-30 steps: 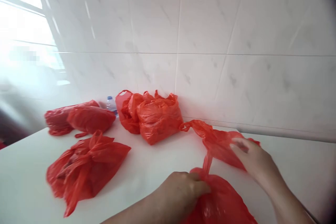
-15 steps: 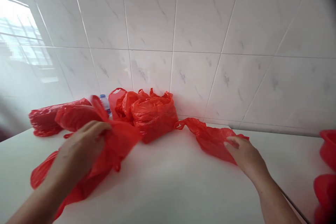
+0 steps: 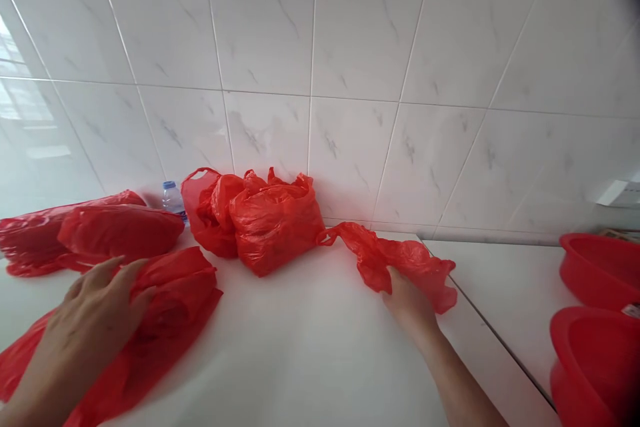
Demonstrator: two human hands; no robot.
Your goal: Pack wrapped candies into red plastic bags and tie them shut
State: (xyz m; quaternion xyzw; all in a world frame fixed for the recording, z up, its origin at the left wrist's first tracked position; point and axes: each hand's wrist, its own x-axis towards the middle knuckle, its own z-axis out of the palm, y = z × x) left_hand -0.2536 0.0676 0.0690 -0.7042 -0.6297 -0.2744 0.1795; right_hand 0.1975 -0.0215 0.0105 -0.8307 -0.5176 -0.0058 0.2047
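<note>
My left hand point(image 3: 97, 313) lies with its fingers spread on a red plastic bag point(image 3: 190, 287) at the front left of the white table. That bag is crumpled and partly spread out. On the right, my right hand point(image 3: 411, 300) has its fingers closed on the near edge of a thin, crumpled red plastic bag point(image 3: 410, 257); some fingertips are hidden. The looped handle of this bag reaches left toward a full, bunched red plastic bag point(image 3: 280, 223) against the wall.
Two bundles of red plastic bags point(image 3: 123, 230) lie at the back left. A clear bottle with a blue cap point(image 3: 171, 197) stands behind them. Two red basins point(image 3: 567, 347) sit at the right, past a seam point(image 3: 493, 337) in the white tabletop point(image 3: 300, 347). A tiled wall runs behind.
My left hand has lowered its raised bag and opened its fingers over it. My right hand has closed on the right bag. The view has swung right, showing more of the basins.
</note>
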